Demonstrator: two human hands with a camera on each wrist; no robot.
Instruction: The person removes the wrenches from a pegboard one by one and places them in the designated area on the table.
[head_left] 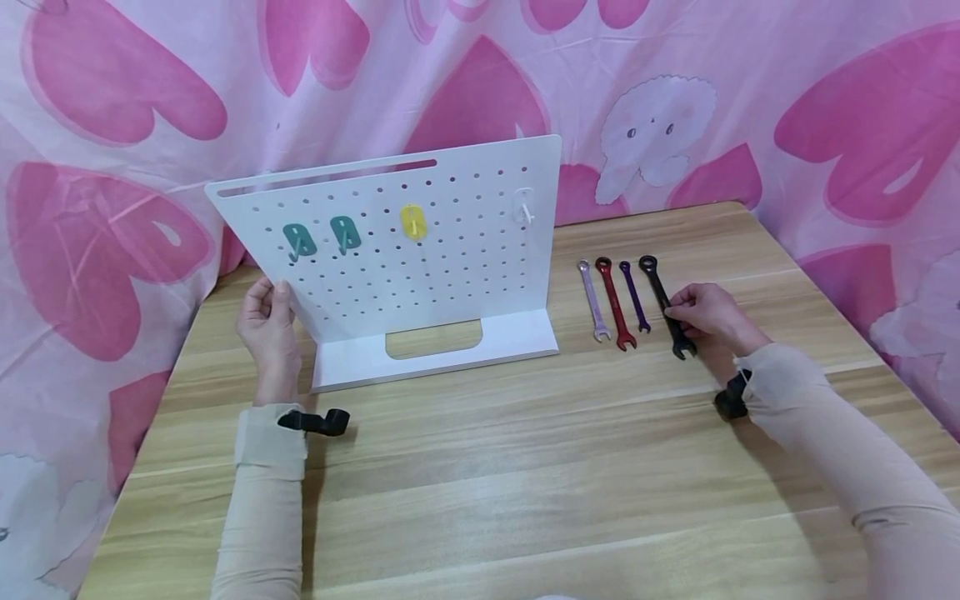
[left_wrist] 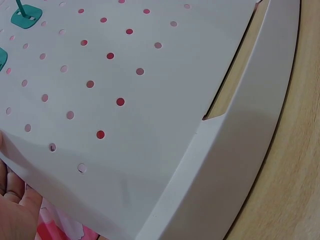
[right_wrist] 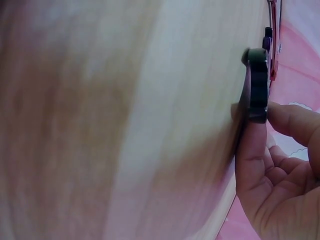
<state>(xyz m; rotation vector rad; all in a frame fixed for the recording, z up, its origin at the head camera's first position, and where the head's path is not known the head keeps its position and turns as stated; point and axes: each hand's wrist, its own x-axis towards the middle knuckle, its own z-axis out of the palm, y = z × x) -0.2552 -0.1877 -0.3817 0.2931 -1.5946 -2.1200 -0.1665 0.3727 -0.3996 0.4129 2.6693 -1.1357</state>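
A white pegboard stands tilted back on its own foot at the left of the table. My left hand grips its left edge, thumb in front and fingers curled behind. Two green hooks, a yellow hook and a clear white hook are fixed on the board, all bare. With thumb and fingertips my right hand pinches a black wrench at the middle of its shaft. The open end of the black wrench faces the right wrist camera.
Left of the black wrench lie a small purple wrench, a red wrench and a lilac wrench, side by side. The wooden table reaches a pink heart-print curtain behind the board.
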